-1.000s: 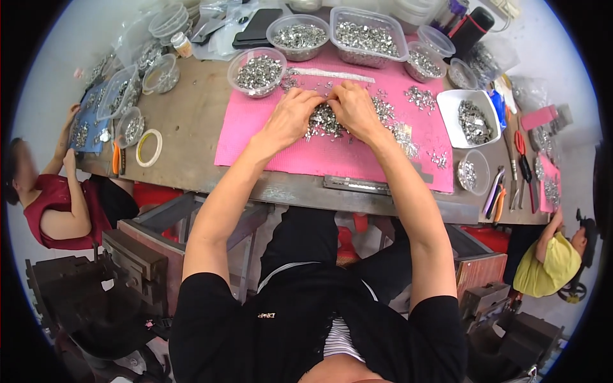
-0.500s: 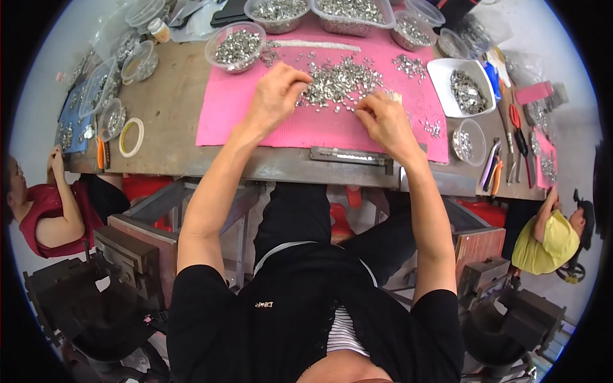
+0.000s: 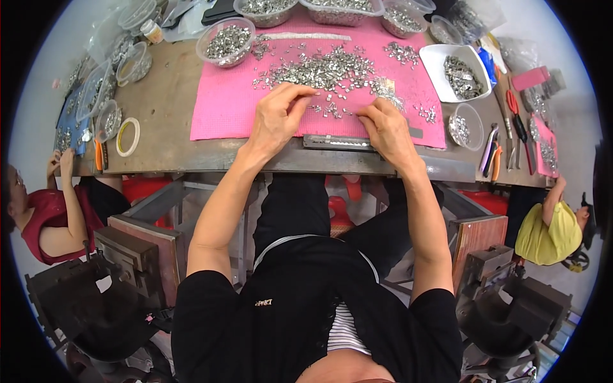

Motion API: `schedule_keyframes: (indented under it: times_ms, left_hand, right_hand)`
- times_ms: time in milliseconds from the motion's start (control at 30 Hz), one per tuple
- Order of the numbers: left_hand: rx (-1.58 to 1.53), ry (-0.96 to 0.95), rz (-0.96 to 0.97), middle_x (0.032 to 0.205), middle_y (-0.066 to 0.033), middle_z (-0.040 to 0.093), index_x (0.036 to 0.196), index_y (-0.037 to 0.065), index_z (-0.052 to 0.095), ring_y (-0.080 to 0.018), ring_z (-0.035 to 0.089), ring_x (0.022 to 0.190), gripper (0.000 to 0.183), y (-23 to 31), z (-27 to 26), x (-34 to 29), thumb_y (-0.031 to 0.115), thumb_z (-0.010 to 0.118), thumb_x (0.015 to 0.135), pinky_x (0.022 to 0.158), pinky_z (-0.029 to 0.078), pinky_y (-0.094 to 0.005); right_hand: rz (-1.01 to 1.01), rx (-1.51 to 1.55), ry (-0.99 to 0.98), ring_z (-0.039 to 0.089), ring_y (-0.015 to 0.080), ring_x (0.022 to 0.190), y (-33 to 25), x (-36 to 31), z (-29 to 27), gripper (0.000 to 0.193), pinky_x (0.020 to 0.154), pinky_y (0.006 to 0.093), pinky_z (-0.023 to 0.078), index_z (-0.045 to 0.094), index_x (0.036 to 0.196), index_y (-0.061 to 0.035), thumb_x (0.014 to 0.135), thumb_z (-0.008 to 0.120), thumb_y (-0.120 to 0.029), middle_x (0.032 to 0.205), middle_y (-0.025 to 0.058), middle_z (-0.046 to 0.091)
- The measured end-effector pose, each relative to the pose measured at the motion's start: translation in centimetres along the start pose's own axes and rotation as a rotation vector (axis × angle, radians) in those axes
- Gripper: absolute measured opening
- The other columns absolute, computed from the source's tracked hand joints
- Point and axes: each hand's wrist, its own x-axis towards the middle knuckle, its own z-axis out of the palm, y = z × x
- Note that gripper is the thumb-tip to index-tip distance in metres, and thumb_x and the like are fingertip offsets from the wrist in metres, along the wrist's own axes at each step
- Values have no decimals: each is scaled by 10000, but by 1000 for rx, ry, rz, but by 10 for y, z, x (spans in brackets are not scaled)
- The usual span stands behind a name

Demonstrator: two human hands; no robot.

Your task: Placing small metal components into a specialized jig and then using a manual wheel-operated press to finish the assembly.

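Observation:
On the pink ribbed mat (image 3: 220,105) lies a loose heap of small silvery metal pieces (image 3: 329,69), with a few strays nearer me. My left hand (image 3: 276,118) hovers at the heap's near left side, thumb and forefinger curled toward each other in a pinch. To its right, my right hand (image 3: 388,131) is also pinched, its fingertips beside the scattered pieces. Anything in either pinch is too small to make out. A dark metal channel (image 3: 319,142) holding a row of small shiny pieces lies along the table's front edge, its right end near my right hand.
Clear plastic tubs (image 3: 225,43) of metal pieces line the back. At right are a white tray (image 3: 431,70), a small round tub (image 3: 466,127) and pliers (image 3: 491,150). A tape roll (image 3: 128,138) lies left. Two people sit at the sides, one in red (image 3: 57,217), another in yellow (image 3: 546,236).
Both hands have come back from the heap toward the table's front edge. Several pieces now lie apart from the heap, between my hands. The view has shifted slightly.

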Motion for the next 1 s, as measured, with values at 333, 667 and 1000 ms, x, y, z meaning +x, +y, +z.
schedule_keyframes:
  times_ms: [333, 667, 1000]
  left_hand:
    - [379, -66, 261, 824, -46, 596, 931, 114, 748, -251, 584, 873, 118, -13, 12, 1, 193, 764, 845, 796, 411, -401]
    - [352, -107, 298, 879, -85, 612, 934, 64, 682, -282, 591, 915, 80, -12, 7, -1, 93, 720, 870, 841, 446, -407]
    - [339, -113, 301, 898, -108, 633, 968, 28, 677, -296, 614, 873, 95, -10, 5, -7, 49, 706, 879, 798, 481, -401]
  right_hand:
    - [109, 123, -91, 654, 334, 796, -2, 5, -7, 104, 713, 406, 521, 713, 967, -2, 874, 721, -49, 909, 149, 642]
    - [96, 108, -94, 648, 330, 740, 2, 5, -6, 109, 679, 418, 518, 685, 941, 11, 870, 719, -64, 883, 170, 622]
    - [112, 37, -122, 648, 393, 879, -9, 4, -9, 95, 781, 470, 525, 663, 958, 17, 875, 669, -29, 918, 194, 630]
